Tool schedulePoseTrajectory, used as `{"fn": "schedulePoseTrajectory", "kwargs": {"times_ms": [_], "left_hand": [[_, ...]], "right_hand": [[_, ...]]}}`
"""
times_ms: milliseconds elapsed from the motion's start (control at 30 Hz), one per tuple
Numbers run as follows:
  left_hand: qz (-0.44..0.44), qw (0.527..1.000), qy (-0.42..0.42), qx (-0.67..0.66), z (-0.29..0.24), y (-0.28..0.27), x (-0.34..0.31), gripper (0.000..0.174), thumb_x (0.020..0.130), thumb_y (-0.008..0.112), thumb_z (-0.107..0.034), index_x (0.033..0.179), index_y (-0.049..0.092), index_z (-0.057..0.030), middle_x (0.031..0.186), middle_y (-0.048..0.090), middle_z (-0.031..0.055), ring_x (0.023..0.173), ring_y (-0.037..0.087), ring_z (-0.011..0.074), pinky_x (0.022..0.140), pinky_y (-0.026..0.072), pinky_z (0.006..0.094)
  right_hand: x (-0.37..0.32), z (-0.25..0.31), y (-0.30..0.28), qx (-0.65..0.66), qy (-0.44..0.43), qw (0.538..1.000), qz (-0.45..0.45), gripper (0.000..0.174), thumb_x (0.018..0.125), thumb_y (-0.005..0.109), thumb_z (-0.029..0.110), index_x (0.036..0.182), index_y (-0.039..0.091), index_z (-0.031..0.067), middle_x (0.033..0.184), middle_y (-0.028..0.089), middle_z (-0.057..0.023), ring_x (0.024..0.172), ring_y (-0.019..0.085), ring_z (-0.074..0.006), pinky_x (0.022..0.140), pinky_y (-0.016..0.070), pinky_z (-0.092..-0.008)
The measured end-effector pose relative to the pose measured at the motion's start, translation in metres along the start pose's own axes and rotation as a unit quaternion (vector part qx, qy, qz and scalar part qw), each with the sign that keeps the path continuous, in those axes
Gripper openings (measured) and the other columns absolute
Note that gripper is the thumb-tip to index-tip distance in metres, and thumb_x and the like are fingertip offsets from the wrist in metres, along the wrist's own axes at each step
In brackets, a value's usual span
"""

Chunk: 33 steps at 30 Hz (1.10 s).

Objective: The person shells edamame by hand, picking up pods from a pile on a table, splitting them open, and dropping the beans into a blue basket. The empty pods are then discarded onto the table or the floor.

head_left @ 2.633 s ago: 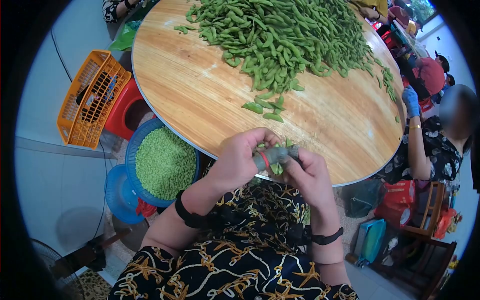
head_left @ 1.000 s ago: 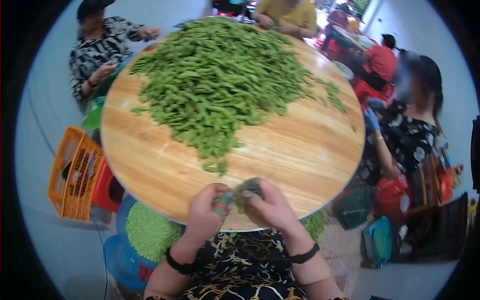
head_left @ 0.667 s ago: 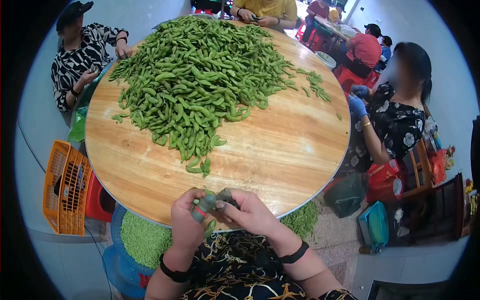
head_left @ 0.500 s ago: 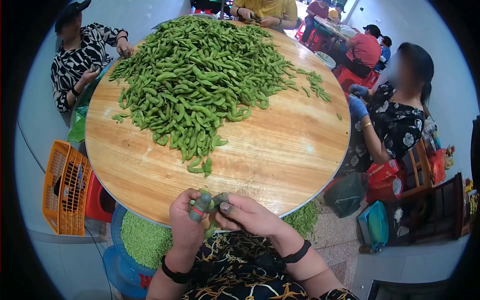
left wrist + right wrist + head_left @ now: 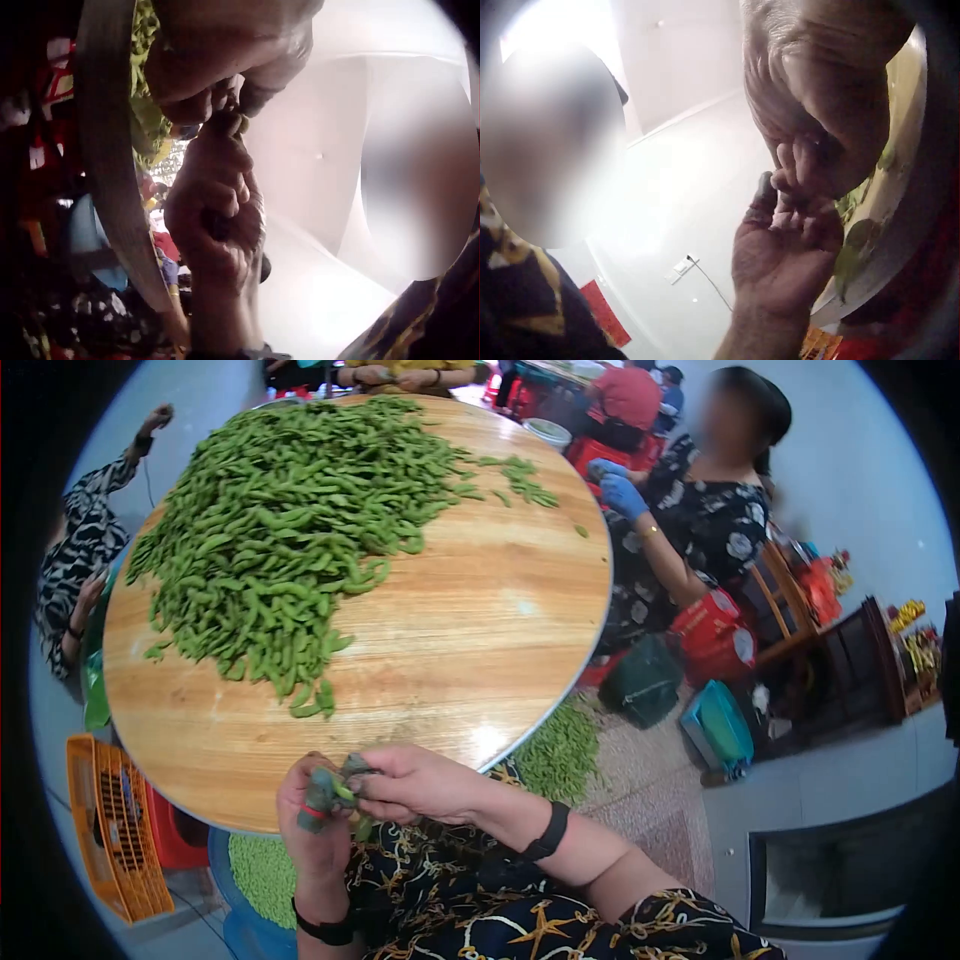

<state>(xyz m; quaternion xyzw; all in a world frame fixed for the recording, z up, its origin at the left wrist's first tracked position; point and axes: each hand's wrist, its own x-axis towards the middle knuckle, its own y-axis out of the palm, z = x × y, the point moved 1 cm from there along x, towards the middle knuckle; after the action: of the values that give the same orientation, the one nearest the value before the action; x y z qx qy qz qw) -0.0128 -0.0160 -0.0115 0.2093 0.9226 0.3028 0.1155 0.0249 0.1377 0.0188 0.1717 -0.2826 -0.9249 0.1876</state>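
Over the near edge of the round wooden table (image 5: 470, 630), my two hands meet at a green edamame pod (image 5: 343, 790). My left hand (image 5: 318, 820) holds the pod between thumb and curled fingers; a grey-green cover with a red band wraps its thumb. From the other side my right hand (image 5: 420, 785) pinches at the pod's end, with a dark cover on a fingertip. In the left wrist view the fingers of both hands touch, mostly hiding what lies between them. A large heap of edamame pods (image 5: 290, 540) covers the table's far left.
Below the table stands a blue basin (image 5: 222, 870) with shelled beans (image 5: 262, 875). Green husks (image 5: 560, 755) lie heaped on the floor at right. An orange crate (image 5: 120, 830) stands at left. A person in blue gloves (image 5: 625, 495) sits at right; others sit around the table.
The head view has tilted up, then swung right, so the table and heap appear farther left. My hands, apart one second ago, have come together at the pod.
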Motion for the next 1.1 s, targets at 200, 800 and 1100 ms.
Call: {"fn": "schedulePoseTrajectory", "kwargs": {"times_ms": [200,800,1100], "left_hand": [[-0.074,0.929,0.14,0.336,0.0,0.017,-0.001,0.016,0.082,0.055,-0.004,0.097,0.052,-0.0022,0.081,0.051,-0.0032,0.064,0.047,0.002,0.051,0.0365,0.0159],[0.141,0.839,0.096,0.516,-0.021,0.006,-0.002,0.023,0.078,0.052,0.002,0.099,0.061,0.0003,0.084,0.062,0.0133,0.078,0.061,0.0223,0.071,0.0469,0.0297],[-0.093,0.946,0.067,0.303,-0.015,0.017,0.001,0.029,0.083,0.058,-0.005,0.112,0.055,-0.0012,0.083,0.053,-0.0021,0.071,0.048,0.0059,0.063,0.0387,0.019]], "right_hand": [[0.002,0.008,-0.001,-0.29,-0.076,0.939,-0.167,0.015,0.09,0.047,0.013,0.087,0.057,0.0025,0.059,0.052,-0.0004,0.051,0.047,-0.0065,0.046,0.0381,-0.0219],[0.071,0.052,-0.034,-0.798,-0.118,0.58,-0.112,0.017,0.079,0.055,0.02,0.081,0.055,0.0031,0.066,0.058,-0.0202,0.063,0.057,-0.039,0.058,0.0454,-0.0474],[0.042,0.041,-0.033,-0.711,-0.099,0.681,-0.145,0.022,0.076,0.06,0.021,0.081,0.053,0.001,0.07,0.059,-0.0218,0.07,0.059,-0.0395,0.061,0.0458,-0.0456]]}}
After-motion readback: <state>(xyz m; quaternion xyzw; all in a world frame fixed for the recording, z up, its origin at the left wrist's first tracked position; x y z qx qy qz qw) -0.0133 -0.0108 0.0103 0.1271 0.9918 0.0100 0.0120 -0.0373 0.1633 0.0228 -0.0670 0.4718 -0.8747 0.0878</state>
